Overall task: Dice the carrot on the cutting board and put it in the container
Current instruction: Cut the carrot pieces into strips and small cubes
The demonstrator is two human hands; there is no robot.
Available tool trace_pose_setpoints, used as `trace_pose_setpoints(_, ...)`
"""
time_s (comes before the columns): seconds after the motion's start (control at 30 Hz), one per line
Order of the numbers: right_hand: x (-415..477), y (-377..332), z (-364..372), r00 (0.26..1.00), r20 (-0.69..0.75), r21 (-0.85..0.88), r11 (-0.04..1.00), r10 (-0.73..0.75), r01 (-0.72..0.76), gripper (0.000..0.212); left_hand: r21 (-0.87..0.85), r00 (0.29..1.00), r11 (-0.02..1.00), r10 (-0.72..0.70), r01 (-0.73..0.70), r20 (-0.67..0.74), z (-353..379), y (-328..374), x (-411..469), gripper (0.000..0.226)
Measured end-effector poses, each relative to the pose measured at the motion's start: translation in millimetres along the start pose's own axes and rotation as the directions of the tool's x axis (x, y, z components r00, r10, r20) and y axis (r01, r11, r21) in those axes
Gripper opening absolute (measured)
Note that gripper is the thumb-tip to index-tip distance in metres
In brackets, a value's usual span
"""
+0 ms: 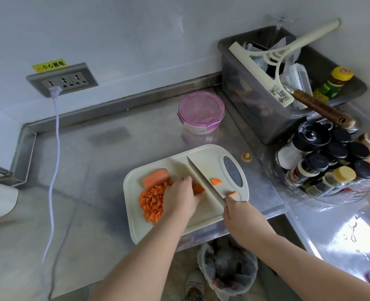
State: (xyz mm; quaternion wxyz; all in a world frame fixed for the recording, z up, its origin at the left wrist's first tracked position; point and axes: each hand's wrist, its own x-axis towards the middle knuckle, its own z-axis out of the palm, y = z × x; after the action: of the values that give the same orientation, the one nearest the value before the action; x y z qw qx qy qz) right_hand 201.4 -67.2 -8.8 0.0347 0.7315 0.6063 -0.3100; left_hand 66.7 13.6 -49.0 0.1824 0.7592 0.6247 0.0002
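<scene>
On the cutting board, the left hand has its grip curled over a carrot piece beside the knife, which the right hand holds in its grip. Diced carrot lies at the board's 9 o'clock. The lidded container stands at 12 o'clock on the tabletop.

The left grip is laid palm down over the middle of the cutting board, fingertips curled onto a carrot piece. The right grip is closed round the handle of the knife at the board's near right edge. Both bare forearms are stretched in from the board's near side.
</scene>
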Motion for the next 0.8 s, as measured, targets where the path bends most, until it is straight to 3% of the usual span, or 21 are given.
trace_pose_setpoints(0.1,1.0,-1.0,5.5,0.999,0.044,-0.092,0.996,-0.014,0.018,0.025,-0.056,1.000,0.998,-0.007,0.007,0.004,0.0,-5.7,1.2,0.027)
trace_pose_setpoints(0.23,4.3,1.8,14.5,0.997,0.068,-0.183,0.982,-0.036,0.048,0.038,-0.102,0.999,0.994,-0.023,0.025,0.026,1.6,-7.3,3.5,0.023)
trace_pose_setpoints(0.47,3.2,0.9,12.9,1.000,-0.012,-0.081,0.996,0.025,-0.026,0.024,-0.161,0.999,0.987,-0.023,0.027,0.022,1.9,-9.2,0.9,0.025)
trace_pose_setpoints(0.63,-2.6,-2.0,9.6,0.996,-0.081,0.028,0.999,-0.036,0.038,0.024,-0.277,0.999,0.960,-0.047,0.052,0.024,-2.0,-15.8,-2.6,0.028)
trace_pose_setpoints(0.8,-8.7,-10.3,9.3,0.993,0.011,-0.181,0.976,-0.119,0.119,0.027,-0.266,0.999,0.963,-0.044,0.048,0.021,-5.6,-13.7,-4.4,0.024)
